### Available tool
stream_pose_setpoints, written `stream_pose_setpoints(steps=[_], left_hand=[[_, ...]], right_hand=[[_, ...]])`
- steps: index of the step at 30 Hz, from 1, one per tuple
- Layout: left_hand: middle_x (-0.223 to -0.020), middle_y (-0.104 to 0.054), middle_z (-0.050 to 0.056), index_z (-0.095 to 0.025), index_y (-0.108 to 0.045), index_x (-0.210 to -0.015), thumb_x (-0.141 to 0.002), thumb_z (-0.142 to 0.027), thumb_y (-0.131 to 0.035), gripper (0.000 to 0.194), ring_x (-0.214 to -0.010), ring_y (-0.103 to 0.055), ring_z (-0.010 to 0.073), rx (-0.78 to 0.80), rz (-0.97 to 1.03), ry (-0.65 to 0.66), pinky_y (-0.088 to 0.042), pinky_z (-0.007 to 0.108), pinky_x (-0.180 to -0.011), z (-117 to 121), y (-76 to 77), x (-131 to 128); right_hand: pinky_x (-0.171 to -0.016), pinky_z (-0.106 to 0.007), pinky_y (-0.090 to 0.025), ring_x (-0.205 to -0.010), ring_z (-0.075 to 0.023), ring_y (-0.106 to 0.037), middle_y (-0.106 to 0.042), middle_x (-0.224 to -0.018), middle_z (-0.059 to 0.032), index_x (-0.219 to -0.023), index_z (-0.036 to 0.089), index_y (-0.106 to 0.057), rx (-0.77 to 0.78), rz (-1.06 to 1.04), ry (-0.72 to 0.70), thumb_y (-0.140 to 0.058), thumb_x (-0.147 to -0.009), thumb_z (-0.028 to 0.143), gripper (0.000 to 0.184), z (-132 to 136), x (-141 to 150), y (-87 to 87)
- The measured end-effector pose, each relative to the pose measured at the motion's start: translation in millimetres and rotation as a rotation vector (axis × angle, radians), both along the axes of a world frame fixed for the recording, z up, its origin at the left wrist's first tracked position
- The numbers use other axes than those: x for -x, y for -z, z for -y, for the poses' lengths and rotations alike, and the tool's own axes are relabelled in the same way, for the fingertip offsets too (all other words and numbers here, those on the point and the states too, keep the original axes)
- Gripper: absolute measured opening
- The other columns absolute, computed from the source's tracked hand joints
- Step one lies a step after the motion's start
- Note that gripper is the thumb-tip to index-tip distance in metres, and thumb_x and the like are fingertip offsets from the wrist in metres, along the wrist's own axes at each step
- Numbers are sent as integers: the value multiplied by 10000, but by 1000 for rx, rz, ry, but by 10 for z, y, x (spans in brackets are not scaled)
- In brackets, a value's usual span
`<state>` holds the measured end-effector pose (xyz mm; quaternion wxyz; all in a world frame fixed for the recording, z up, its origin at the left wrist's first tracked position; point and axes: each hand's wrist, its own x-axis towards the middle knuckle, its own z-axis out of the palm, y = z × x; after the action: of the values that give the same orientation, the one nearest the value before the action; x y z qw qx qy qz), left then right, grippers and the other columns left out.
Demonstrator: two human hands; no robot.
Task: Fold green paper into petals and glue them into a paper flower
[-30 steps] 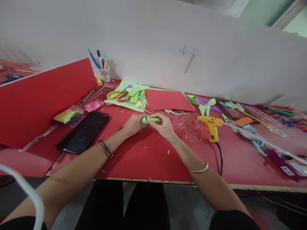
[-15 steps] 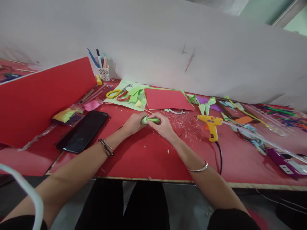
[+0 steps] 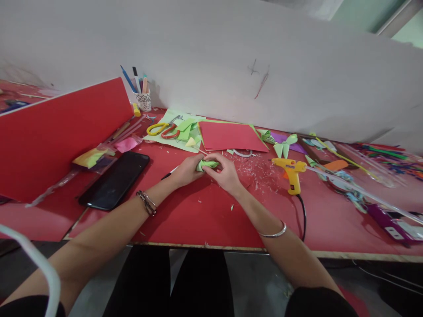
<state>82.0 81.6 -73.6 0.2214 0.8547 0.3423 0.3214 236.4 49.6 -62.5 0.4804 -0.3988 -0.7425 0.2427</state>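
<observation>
Between both hands, above the red tabletop [image 3: 198, 211], is a rolled piece of green paper [image 3: 207, 165] with pale and bright green layers. My left hand [image 3: 189, 171] is closed round its left end. Fingers and thumb of my right hand [image 3: 226, 172] pinch its right part. The fingertips hide some of the paper. Just beyond the hands lies a thin stick with a pale yellow cone-shaped tip [image 3: 191, 142]. A dark-tipped pen [image 3: 167, 175] shows partly beneath my left wrist.
A yellow glue gun [image 3: 291, 174] with a black cord lies to the right, near paper shreds. Scissors [image 3: 157, 128] and green strips lie behind, beside red paper sheets [image 3: 233, 136]. On the left are a phone [image 3: 115, 180], a pen cup [image 3: 143, 101] and a propped red board [image 3: 66, 136].
The green paper has turned in my fingers, showing more of its bright green layers. My left hand has shifted slightly, uncovering more of the pen. The other things stay put.
</observation>
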Motion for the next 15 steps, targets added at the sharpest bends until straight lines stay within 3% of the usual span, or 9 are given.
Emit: stream_pose_setpoints(steps=[3,8,15], left_hand=[[-728,-597,5,-144,-516,-811,-734,-233,-560,126,-637,-543,118,-11,10,-29,-386,201,-566,0,-3,3],[-625,-548,-20,-158,-505,-740,-701,-208,-588,105,-551,-484,109,-44,-20,-109,-311,203,-506,17,-27,19],[-704,-570,5,-173,-481,-814,-710,-201,-589,153,-611,-531,139,-82,-41,-103,-315,217,-520,34,-13,23]], right_hand=[[-716,-296,-446,-785,-161,-566,-620,-824,-14,-801,231,-601,-67,38,-18,-600,-748,266,64,7,4,-30],[-709,-308,-449,-791,-168,-558,-596,-798,-20,-761,232,-600,-65,34,-39,-602,-746,273,44,19,20,-61],[-709,-307,-461,-798,-160,-558,-555,-840,-25,-804,236,-615,-44,30,-18,-580,-759,254,60,43,39,-36]])
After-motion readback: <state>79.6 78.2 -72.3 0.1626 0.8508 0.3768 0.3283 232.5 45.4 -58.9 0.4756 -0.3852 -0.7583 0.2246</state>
